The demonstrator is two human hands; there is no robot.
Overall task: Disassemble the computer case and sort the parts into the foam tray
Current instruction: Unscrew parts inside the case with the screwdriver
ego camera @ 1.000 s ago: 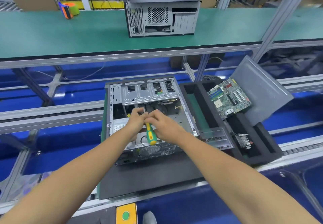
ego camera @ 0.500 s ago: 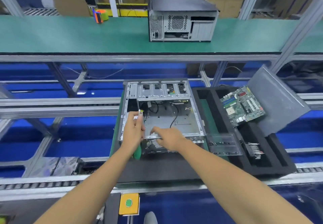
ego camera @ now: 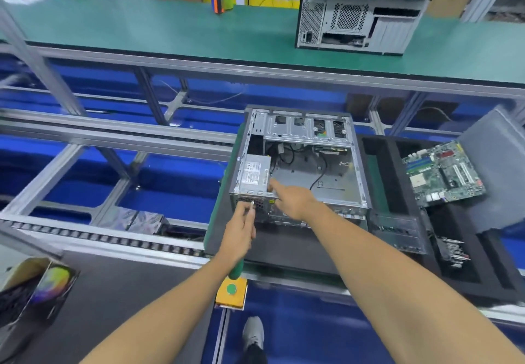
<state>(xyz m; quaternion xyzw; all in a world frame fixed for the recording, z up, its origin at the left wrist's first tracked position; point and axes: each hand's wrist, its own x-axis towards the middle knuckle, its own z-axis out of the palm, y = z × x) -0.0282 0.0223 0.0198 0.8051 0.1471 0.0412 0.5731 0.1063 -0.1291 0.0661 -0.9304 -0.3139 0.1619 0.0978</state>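
**Screwdriver moves to left hand at power supply corner**

The open case [ego camera: 301, 164] lies on its side on the conveyor pallet. Since a second ago, when both hands met over the screwdriver at mid-case, the tool has passed to the left hand [ego camera: 240, 231], which has shifted to the case's near left corner. Its fingers are curled round the screwdriver [ego camera: 244, 238]; the green handle end protrudes below the wrist and the tip sits at the near face of the case, beside the power supply [ego camera: 253, 177]. Whether the tip is seated in a screw cannot be told.

The right hand [ego camera: 292, 200] holds nothing. Its fingers reach out straight, fingertips touching the power supply's right edge inside the case.

Right of the case, the foam tray [ego camera: 395, 176] holds the motherboard [ego camera: 443, 173] and a smaller card [ego camera: 451, 247]; the grey side panel [ego camera: 500, 164] leans at its far side.

Judgement: the power supply appears to be the next part for removal, and it remains in the case.
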